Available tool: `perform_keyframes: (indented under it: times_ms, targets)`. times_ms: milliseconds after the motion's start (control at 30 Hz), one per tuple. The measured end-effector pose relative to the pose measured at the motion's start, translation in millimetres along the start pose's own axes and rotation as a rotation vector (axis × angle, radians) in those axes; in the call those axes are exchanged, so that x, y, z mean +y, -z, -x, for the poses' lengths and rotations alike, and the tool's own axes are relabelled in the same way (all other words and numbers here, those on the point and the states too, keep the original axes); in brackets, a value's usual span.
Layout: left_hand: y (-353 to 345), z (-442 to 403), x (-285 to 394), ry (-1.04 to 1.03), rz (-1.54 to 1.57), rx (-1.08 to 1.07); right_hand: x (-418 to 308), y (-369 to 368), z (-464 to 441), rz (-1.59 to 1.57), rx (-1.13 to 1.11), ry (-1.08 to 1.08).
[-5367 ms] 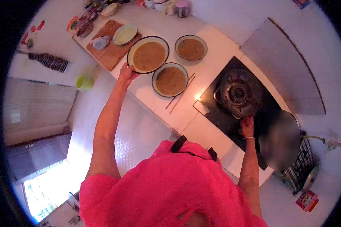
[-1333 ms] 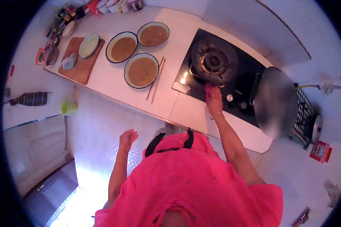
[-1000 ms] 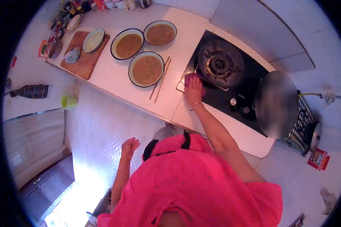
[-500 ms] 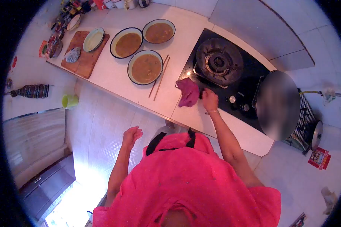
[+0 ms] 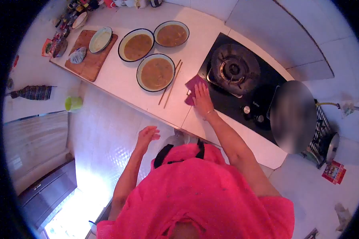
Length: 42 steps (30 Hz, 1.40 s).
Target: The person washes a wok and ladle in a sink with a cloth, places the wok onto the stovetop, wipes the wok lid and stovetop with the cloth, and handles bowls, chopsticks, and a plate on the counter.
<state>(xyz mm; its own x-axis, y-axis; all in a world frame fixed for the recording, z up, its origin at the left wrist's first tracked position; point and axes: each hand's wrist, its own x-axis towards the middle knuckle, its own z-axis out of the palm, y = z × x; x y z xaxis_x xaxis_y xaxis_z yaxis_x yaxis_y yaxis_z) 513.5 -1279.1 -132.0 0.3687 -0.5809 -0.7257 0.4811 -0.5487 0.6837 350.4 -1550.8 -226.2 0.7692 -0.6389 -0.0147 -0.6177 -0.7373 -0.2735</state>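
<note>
My right hand (image 5: 203,99) lies flat with fingers stretched out on a purple cloth (image 5: 192,82), which covers the left front corner of the black gas stove (image 5: 237,104) and the counter beside it. Part of the cloth is hidden under the hand. Off the counter's front edge, my left hand (image 5: 148,134) hangs in the air with loosely bent fingers, holding nothing. Left of the cloth, a pair of chopsticks (image 5: 172,85) rests next to a bowl of brown soup (image 5: 155,73). Two similar bowls, one left (image 5: 136,45) and one right (image 5: 171,34), stand behind it.
A round burner (image 5: 234,69) sits on the stove, and a blurred-out round shape covers its right end. At the left, a wooden cutting board (image 5: 92,63) bears an oval dish (image 5: 101,40) and a small bundle (image 5: 78,55). A green bin (image 5: 73,104) stands beyond the counter's edge.
My right hand has moved left from the stove's front edge, near the knobs, onto the purple cloth. The cloth is now spread under it. My left hand has risen slightly and shifted right.
</note>
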Motion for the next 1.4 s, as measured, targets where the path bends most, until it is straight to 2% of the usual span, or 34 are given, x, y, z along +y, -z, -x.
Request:
perform_keyframes:
  times_ms: [67, 133, 200, 233, 267, 367, 467, 600, 633, 867, 967, 1067, 1100, 1200, 1300, 1400]
  targets:
    - [-19, -21, 15, -0.058, -0.128, -0.074, 0, -3, -23, 0.001, -0.026, -0.048]
    - [-41, -47, 25, -0.301, -0.356, -0.164, 1, 6, -44, -0.049, -0.099, -0.135]
    - [-77, -70, 46, -0.575, -0.575, -0.109, 9, 4, -51, -0.156, -0.148, -0.136]
    - [-93, -79, 59, -0.609, -0.604, -0.136, 15, 4, -54, -0.209, -0.173, -0.136]
    - [-109, -90, 71, -0.643, -0.633, -0.164, 21, 10, -48, -0.273, -0.138, -0.111]
    - [-155, -131, 90, -0.922, -0.863, -0.120, 28, 52, 5, -0.429, -0.088, -0.068]
    - [-198, -169, 91, -0.956, -0.994, -0.078, 47, 76, 58, -0.553, -0.199, -0.143]
    - [-224, -212, 74, -1.008, -1.314, 0.047, 76, 88, 114, -0.562, -0.215, -0.225]
    - [-234, -211, 85, -0.951, -1.345, 0.048, 84, 91, 123, -0.597, -0.224, -0.258]
    - [-279, -283, 143, -0.944, -1.302, -0.105, 157, 107, 137, -0.701, -0.233, -0.337]
    - [-318, -291, 186, -0.934, -1.018, -0.171, 171, 114, 139, -0.638, -0.199, -0.296]
    - [-337, -328, 219, -0.950, -1.083, -0.241, 183, 119, 137, -0.684, -0.213, -0.392]
    - [-338, -366, 219, -1.073, -1.287, -0.270, 187, 122, 135, -0.687, -0.192, -0.427]
    - [-360, -433, 244, -1.199, -1.293, -0.436, 202, 127, 128, -0.694, -0.159, -0.548]
    - [-389, -465, 263, -1.167, -1.294, -0.517, 208, 128, 132, -0.700, -0.191, -0.649]
    - [-404, -494, 281, -1.354, -1.246, -0.596, 204, 125, 132, -0.715, -0.176, -0.670]
